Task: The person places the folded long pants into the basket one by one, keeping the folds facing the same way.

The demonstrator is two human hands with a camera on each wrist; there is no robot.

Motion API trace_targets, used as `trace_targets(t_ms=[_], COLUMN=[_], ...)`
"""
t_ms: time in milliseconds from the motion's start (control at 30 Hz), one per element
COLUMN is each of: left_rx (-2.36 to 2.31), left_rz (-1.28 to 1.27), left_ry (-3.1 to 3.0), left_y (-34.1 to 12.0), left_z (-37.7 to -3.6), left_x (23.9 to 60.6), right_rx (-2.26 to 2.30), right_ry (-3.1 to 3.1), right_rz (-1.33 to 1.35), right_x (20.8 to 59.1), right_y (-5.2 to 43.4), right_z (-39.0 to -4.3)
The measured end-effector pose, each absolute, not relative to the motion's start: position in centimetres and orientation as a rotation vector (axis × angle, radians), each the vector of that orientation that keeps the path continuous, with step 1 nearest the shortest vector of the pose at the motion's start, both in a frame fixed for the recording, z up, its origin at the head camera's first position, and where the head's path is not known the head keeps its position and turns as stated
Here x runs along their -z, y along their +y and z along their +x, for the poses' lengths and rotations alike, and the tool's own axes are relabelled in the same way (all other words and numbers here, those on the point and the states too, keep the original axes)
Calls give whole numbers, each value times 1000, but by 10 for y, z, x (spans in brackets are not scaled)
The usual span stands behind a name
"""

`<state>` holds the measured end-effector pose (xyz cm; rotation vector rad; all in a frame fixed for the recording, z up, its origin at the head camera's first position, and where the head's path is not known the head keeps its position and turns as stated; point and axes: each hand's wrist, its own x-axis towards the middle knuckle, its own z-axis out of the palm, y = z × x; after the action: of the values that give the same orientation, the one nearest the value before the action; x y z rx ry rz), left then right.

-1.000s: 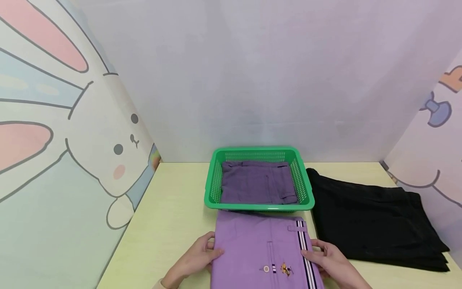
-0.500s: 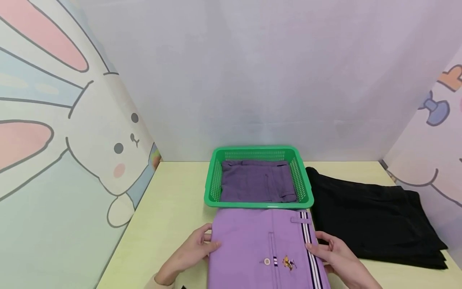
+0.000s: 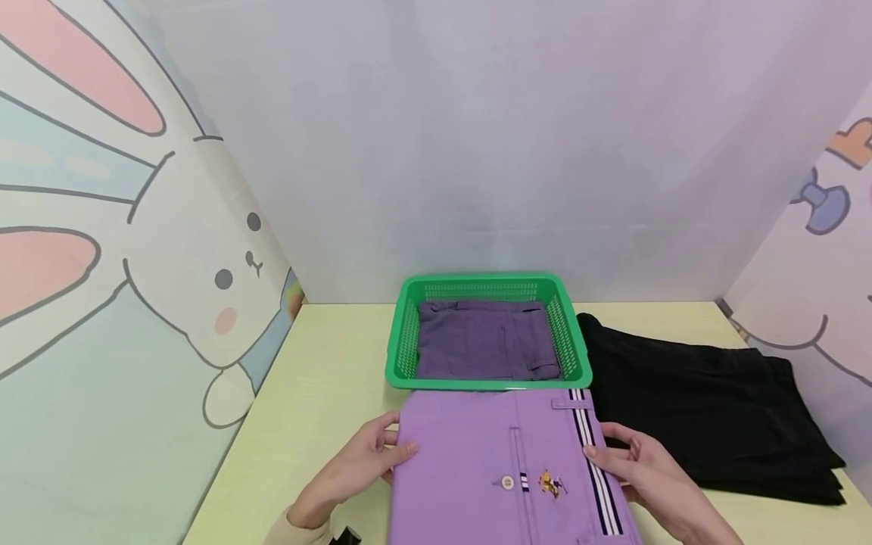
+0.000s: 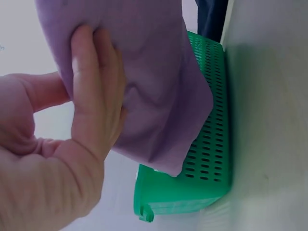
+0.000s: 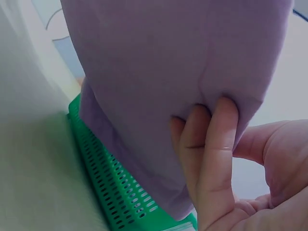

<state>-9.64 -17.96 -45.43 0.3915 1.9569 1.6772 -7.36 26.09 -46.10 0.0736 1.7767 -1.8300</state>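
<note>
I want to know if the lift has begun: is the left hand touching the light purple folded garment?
Touching. In the left wrist view the left hand has its fingers flat under the light purple garment, thumb on the other side; the head view shows it gripping the left edge.

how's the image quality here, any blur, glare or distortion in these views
Head view: sharp, evenly lit, no glare, wide-angle bending at the walls. Left wrist view: left hand close and soft, green basket clearer. Right wrist view: dim, purple garment fills the frame.

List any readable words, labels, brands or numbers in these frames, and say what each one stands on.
None can be read.
Folded purple garment: a small embroidered emblem beside its button, a picture only, too small to show any lettering.
Green basket, black garment, cartoon wall panels: no text visible.
</note>
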Motion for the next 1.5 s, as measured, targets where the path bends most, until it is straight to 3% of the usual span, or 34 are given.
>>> trace_targets(t_ms=[767,1500], left_rx=[-1808,-1848], left_rz=[517,331], left_ry=[1904,2183], left_y=[-179,-164], left_z=[-102,-185], left_x=[431,437], right_rx=[1934,1936], right_ry=[1805,2038], right_rz=[65,86], right_x=[437,432], right_y=[265,252], right_z=[-83,-152])
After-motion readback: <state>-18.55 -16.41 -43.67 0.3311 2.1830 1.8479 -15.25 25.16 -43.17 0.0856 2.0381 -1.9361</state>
